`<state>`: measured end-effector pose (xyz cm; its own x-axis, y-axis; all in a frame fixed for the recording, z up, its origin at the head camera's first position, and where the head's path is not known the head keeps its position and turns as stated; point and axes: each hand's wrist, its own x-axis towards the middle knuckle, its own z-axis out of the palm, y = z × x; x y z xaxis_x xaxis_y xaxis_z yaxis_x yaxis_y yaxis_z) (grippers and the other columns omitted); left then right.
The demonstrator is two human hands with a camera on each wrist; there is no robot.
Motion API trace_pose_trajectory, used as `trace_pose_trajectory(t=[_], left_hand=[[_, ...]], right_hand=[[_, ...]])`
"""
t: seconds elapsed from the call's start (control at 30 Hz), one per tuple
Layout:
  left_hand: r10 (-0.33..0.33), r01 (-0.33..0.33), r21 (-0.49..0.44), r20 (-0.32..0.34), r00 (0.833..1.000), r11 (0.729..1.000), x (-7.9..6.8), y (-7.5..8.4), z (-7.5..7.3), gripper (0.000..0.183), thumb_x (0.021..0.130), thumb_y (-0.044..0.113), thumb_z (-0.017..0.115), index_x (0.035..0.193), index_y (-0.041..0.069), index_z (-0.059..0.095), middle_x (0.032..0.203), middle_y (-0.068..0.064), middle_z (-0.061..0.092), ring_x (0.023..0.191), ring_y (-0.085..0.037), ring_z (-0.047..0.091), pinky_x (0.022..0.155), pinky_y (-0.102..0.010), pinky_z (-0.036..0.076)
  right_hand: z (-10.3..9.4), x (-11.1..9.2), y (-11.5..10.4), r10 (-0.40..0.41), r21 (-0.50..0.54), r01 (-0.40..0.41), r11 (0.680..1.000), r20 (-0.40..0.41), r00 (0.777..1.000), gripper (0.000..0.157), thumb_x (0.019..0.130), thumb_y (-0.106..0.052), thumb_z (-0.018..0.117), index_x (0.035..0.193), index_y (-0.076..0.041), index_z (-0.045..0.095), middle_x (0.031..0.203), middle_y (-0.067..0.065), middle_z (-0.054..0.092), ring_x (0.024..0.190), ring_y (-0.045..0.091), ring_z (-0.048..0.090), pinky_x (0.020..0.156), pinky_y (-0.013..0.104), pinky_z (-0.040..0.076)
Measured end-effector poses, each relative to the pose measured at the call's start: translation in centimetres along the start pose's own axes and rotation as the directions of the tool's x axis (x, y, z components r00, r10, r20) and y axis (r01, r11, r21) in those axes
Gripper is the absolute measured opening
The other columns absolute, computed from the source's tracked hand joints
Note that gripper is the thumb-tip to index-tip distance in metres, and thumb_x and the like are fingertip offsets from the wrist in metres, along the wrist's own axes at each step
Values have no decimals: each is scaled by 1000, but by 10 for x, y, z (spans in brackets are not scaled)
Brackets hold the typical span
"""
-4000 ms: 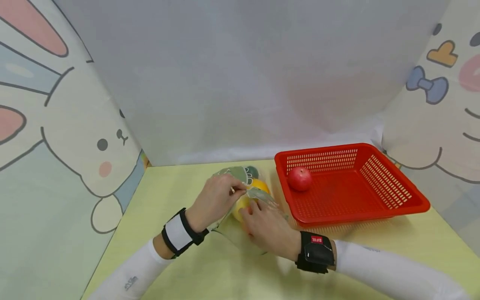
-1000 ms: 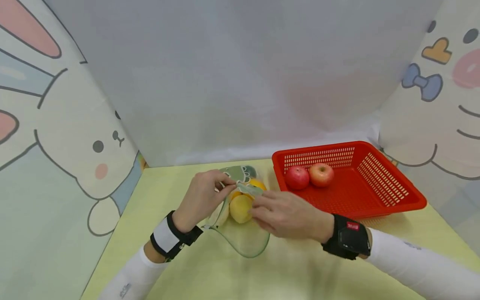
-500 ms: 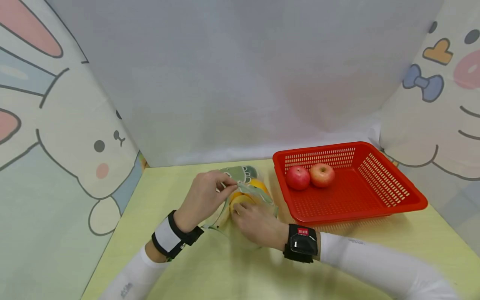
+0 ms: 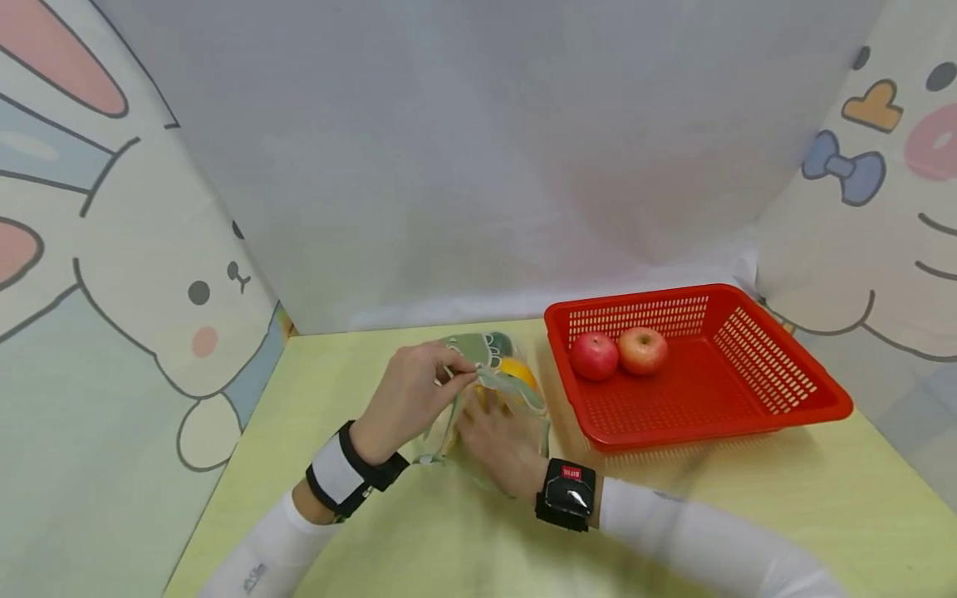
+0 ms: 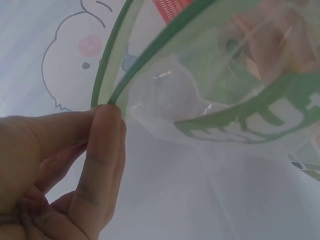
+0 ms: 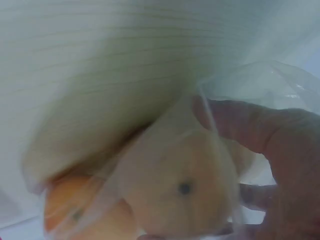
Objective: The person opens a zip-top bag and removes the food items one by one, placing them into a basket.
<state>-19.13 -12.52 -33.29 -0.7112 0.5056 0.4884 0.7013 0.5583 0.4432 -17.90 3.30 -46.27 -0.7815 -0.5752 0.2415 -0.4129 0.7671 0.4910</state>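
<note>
A clear plastic bag with a green edge, green print and white lettering lies in the middle of the table, fruit inside it. My left hand pinches the bag's green rim between thumb and fingers, and the left wrist view shows that rim lifted. Reaching in at the mouth, my right hand has its fingers around a round yellow fruit with a dark spot; the head view mostly hides this fruit. An orange sits beside it in the bag, and orange skin also shows behind my fingertips.
Right of the bag stands a red perforated basket. At its left end lie a red fruit and a lighter red-yellow apple. A pale wall backs the yellow table, with cartoon-printed panels either side.
A lighter apple has joined the red fruit in the basket since the oldest frame. My right hand has come back from the right into the bag, while my left keeps pinching the rim.
</note>
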Motion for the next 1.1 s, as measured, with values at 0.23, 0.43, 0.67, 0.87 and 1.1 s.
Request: trace_pose_trajectory(t=[0.23, 0.43, 0.67, 0.87, 1.1], left_hand=[[5, -5, 8, -4, 1000, 1000, 0, -1, 1, 5, 93, 9, 80, 90, 8, 83, 84, -4, 77, 69, -14, 70, 60, -19, 51], [2, -2, 10, 1, 1000, 1000, 2, -1, -1, 4, 93, 8, 80, 91, 7, 83, 85, -5, 77, 69, -15, 71, 59, -19, 51], [-11, 11, 14, -1, 1000, 1000, 2, -2, -1, 3, 93, 8, 80, 92, 8, 83, 86, -5, 78, 70, -14, 71, 61, -19, 52], [-5, 5, 5, -1, 1000, 1000, 1, -2, 1, 3, 92, 8, 81, 93, 7, 83, 86, -6, 78, 70, -15, 71, 61, -20, 53], [-19, 19, 2, 1, 1000, 1000, 0, -2, 3, 4, 92, 6, 80, 93, 8, 83, 85, -5, 77, 69, -14, 70, 59, -19, 50]], right_hand=[[10, 2, 9, -6, 12, 6, 1000, -61, 998, 66, 84, -37, 90, 141, -17, 64, 144, 10, 62, 117, 28, 65, 105, 41, 55], [-5, -1, 16, -3, 133, 12, 991, -65, 998, 61, 79, -29, 94, 131, -16, 67, 127, 11, 64, 99, 25, 65, 78, 29, 58], [-12, 1, 19, -26, 205, 42, 978, -81, 996, 48, 80, -28, 94, 119, -16, 69, 120, 8, 64, 92, 21, 64, 62, 24, 56], [0, 3, 10, -4, 110, 4, 994, 0, 1000, 66, 84, -35, 90, 141, -18, 62, 143, 8, 60, 113, 25, 66, 96, 36, 60], [7, 8, 6, 22, 112, -25, 993, 28, 999, 66, 90, -35, 85, 148, -17, 61, 149, 7, 59, 113, 25, 65, 102, 36, 57]])
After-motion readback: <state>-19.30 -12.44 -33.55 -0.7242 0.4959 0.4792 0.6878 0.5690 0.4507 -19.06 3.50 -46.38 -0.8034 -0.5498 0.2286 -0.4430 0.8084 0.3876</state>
